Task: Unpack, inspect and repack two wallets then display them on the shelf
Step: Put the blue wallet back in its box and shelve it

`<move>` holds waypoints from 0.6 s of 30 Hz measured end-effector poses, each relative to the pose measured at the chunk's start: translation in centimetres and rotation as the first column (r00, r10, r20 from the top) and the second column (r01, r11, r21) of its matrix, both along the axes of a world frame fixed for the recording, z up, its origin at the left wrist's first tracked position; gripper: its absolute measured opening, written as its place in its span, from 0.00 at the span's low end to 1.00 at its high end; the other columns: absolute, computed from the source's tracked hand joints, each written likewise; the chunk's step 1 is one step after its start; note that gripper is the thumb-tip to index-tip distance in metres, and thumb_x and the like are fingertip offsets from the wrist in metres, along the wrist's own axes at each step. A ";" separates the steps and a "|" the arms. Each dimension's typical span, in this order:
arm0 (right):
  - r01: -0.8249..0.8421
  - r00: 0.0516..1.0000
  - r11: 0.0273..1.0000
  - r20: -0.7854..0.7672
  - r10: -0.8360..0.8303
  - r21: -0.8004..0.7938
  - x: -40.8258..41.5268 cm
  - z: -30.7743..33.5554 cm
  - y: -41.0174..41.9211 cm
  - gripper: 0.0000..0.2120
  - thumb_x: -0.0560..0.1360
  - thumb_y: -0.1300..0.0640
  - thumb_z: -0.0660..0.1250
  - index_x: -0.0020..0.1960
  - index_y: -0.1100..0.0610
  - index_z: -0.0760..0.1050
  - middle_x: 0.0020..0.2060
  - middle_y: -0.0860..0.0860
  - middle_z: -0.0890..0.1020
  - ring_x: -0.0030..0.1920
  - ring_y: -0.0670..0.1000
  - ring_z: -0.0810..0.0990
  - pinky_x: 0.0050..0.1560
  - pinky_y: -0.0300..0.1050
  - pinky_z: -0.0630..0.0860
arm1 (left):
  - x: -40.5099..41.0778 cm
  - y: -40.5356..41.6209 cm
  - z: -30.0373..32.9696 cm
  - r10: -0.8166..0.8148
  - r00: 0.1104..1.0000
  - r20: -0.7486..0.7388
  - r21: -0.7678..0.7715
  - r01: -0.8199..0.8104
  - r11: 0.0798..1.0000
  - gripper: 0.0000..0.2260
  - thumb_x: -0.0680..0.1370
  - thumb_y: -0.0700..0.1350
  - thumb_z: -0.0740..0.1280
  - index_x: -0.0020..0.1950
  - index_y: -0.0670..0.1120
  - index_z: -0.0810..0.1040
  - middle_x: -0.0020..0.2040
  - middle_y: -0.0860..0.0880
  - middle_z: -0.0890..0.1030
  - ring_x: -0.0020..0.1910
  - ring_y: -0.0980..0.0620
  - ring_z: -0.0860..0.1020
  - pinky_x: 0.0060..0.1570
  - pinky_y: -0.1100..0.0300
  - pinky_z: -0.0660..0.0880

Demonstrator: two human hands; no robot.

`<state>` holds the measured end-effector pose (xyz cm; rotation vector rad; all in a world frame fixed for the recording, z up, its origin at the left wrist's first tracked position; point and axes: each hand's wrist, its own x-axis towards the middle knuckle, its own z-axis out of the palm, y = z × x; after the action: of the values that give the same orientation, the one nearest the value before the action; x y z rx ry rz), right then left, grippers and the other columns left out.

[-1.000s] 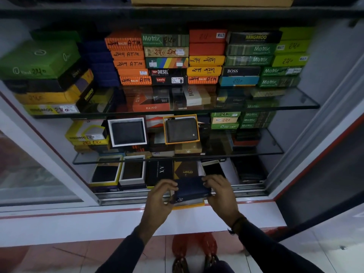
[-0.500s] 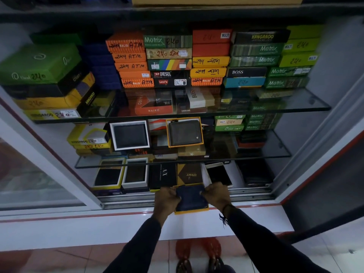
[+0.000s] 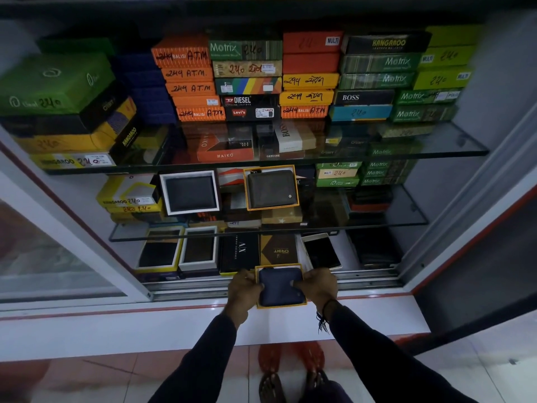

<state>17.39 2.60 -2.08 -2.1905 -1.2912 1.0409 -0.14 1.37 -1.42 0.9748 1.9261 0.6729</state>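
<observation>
A dark blue wallet [image 3: 279, 286] lies in an open box with a yellow rim [image 3: 281, 306] at the cabinet's front sill. My left hand [image 3: 243, 287] presses on the wallet's left side and my right hand [image 3: 317, 285] on its right side, fingers over its edges. A second wallet, brown-grey [image 3: 271, 189], rests in another yellow-rimmed box on the middle glass shelf [image 3: 377, 222]. Behind my hands lie a black and gold box lid [image 3: 279, 250] and a black lid [image 3: 239, 253].
The top glass shelf [image 3: 436, 151] carries stacks of coloured wallet boxes. A white-framed box with a dark wallet [image 3: 190, 193] sits on the middle shelf. Two open boxes [image 3: 180, 248] and a phone [image 3: 322, 251] lie on the bottom level. A sliding glass door [image 3: 43, 257] stands left.
The blue wallet, held above the box a second ago, has come down into the yellow-rimmed box. Both hands lowered with it and now press on its sides.
</observation>
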 end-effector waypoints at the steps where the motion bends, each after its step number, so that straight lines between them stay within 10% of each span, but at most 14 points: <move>1: 0.016 1.000 1.000 0.001 -0.016 0.021 0.1 0.3 -0.4 0.12 0.65 0.50 0.79 0.31 0.54 0.79 0.27 0.46 0.77 0.30 0.45 0.75 0.36 0.38 0.70 | 0.0 -0.1 0.1 0.022 0.999 0.034 0.006 -0.023 1.000 0.09 0.73 0.35 0.71 0.39 0.46 0.75 0.39 0.48 0.79 0.39 0.49 0.77 0.36 0.54 0.77; 18: 0.182 0.982 0.861 -0.044 -0.183 0.474 7.6 12.7 -0.4 0.14 0.60 0.47 0.82 0.36 0.56 0.85 0.31 0.50 0.86 0.33 0.47 0.83 0.40 0.42 0.80 | 5.8 0.0 11.7 -0.076 0.990 -0.119 0.574 0.131 0.808 0.04 0.73 0.37 0.73 0.41 0.45 0.86 0.37 0.51 0.84 0.38 0.55 0.81 0.40 0.62 0.78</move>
<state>24.99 2.19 10.66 -1.8840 -1.1606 0.5668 5.68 1.39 10.32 1.4975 1.7491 1.2152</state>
